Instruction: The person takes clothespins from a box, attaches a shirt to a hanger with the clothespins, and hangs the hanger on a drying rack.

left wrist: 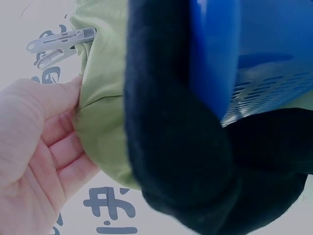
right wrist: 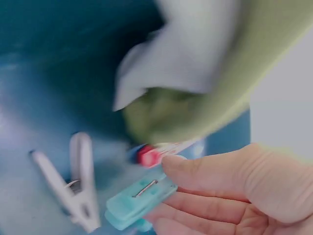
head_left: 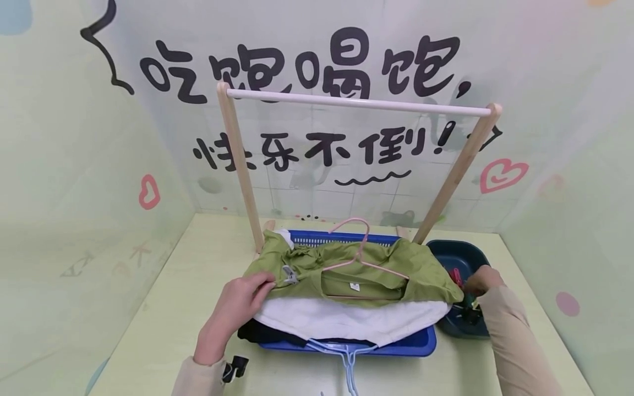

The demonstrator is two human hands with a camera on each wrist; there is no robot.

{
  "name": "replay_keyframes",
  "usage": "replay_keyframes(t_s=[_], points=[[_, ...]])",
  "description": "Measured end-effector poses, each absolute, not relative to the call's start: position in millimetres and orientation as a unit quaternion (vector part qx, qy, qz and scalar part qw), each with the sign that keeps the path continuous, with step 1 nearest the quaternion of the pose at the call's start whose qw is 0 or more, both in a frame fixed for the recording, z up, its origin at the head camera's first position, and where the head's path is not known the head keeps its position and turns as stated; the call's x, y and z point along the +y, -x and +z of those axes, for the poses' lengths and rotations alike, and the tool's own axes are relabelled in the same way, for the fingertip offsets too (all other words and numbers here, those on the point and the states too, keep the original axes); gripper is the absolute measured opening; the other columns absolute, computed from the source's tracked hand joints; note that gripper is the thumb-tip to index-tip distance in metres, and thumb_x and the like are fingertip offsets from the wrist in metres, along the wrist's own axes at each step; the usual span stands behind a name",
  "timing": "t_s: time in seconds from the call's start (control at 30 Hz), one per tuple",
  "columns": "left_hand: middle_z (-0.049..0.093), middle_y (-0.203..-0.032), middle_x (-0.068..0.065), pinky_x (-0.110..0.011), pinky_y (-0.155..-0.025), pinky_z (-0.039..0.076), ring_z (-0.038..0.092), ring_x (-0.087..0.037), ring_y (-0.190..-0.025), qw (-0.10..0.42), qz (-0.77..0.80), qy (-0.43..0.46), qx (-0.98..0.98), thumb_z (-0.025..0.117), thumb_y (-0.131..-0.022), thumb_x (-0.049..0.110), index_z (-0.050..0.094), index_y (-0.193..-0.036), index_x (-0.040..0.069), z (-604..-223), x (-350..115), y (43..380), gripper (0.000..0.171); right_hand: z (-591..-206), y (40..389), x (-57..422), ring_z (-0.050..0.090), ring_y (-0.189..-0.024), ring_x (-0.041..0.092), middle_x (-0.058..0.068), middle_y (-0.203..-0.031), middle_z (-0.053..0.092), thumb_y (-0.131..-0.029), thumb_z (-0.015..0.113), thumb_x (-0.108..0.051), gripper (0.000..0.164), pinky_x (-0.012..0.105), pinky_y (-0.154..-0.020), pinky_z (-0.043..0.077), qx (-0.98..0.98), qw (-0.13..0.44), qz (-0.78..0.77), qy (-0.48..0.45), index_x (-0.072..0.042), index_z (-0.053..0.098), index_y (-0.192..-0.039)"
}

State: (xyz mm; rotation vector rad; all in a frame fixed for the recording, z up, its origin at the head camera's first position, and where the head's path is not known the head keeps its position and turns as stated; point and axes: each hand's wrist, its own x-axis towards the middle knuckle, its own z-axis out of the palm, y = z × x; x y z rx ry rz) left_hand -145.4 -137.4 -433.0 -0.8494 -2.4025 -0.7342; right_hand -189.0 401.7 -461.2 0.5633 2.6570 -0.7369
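Observation:
A green shirt lies spread over the pile of clothes, with a pink hanger set in its neck opening. One grey clothespin is clipped on the shirt's left part. My left hand pinches the shirt's left edge just below that clothespin, thumb on the cloth. Over the dark teal basin at the right is my right hand. In the right wrist view it pinches a turquoise clothespin between thumb and fingers. A pale clothespin and a red one lie nearby in the basin.
Under the shirt are a white garment, a black one and a blue basket. Light blue hangers stick out at the front. Behind stands a wooden rack with a white bar.

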Motion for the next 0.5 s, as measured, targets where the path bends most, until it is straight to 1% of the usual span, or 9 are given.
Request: replay_keyframes(t_s=[0.07, 0.17, 0.23, 0.33, 0.43, 0.5], points=[[0.066, -0.074, 0.002, -0.025, -0.051, 0.046, 0.055, -0.004, -0.057, 0.244, -0.268, 0.308, -0.88, 0.072, -0.078, 0.002, 0.066, -0.083, 0.009, -433.8, -137.5, 145.4, 0.01, -454.3, 187.7, 401.7, 0.056, -0.053, 0.016, 0.005, -0.058, 0.057, -0.073, 0.07, -0.007, 0.015, 0.029, -0.052, 0.048, 0.926, 0.147, -0.293, -0.186, 0.003, 0.062, -0.065], [0.066, -0.074, 0.002, -0.025, -0.051, 0.046, 0.055, -0.004, -0.057, 0.246, -0.268, 0.305, -0.88, 0.073, -0.076, 0.0, 0.066, -0.083, 0.009, -434.9, -137.8, 145.7, 0.014, -442.2, 185.4, 399.5, 0.058, -0.056, 0.013, 0.003, -0.063, 0.06, -0.078, 0.066, -0.004, 0.012, 0.031, -0.056, 0.051, 0.922, 0.112, -0.336, -0.157, 0.008, 0.064, -0.076], [0.066, -0.074, 0.002, -0.024, -0.052, 0.046, 0.055, -0.004, -0.058, 0.246, -0.268, 0.303, -0.881, 0.074, -0.076, 0.001, 0.066, -0.083, 0.009, -435.5, -137.9, 145.9, 0.013, -434.3, 182.6, 396.4, 0.059, -0.06, 0.012, 0.006, -0.071, 0.063, -0.082, 0.065, -0.006, 0.019, 0.032, -0.06, 0.052, 0.925, 0.088, -0.345, -0.132, 0.012, 0.063, -0.088], [0.066, -0.074, 0.003, -0.024, -0.052, 0.046, 0.054, -0.003, -0.057, 0.246, -0.268, 0.303, -0.881, 0.074, -0.076, 0.001, 0.066, -0.083, 0.01, -435.7, -137.9, 146.1, 0.013, -424.5, 176.1, 390.5, 0.061, -0.067, 0.014, 0.014, -0.081, 0.066, -0.086, 0.065, -0.01, 0.03, 0.034, -0.064, 0.053, 0.924, 0.055, -0.363, -0.109, 0.015, 0.058, -0.101], [0.066, -0.074, 0.003, -0.024, -0.051, 0.045, 0.053, -0.003, -0.057, 0.245, -0.27, 0.305, -0.88, 0.074, -0.076, 0.001, 0.066, -0.083, 0.01, -435.5, -137.5, 146.3, 0.014, -417.0, 166.7, 383.5, 0.061, -0.073, 0.016, 0.019, -0.09, 0.066, -0.089, 0.064, -0.015, 0.034, 0.032, -0.066, 0.052, 0.928, 0.026, -0.362, -0.086, 0.014, 0.057, -0.107], [0.066, -0.074, 0.002, -0.024, -0.051, 0.045, 0.053, -0.003, -0.057, 0.243, -0.271, 0.306, -0.88, 0.074, -0.076, 0.001, 0.066, -0.083, 0.009, -435.3, -137.3, 146.4, 0.014, -412.7, 160.0, 378.3, 0.06, -0.075, 0.017, 0.019, -0.092, 0.066, -0.09, 0.064, -0.017, 0.036, 0.028, -0.066, 0.051, 0.927, 0.008, -0.368, -0.074, 0.013, 0.057, -0.108]])
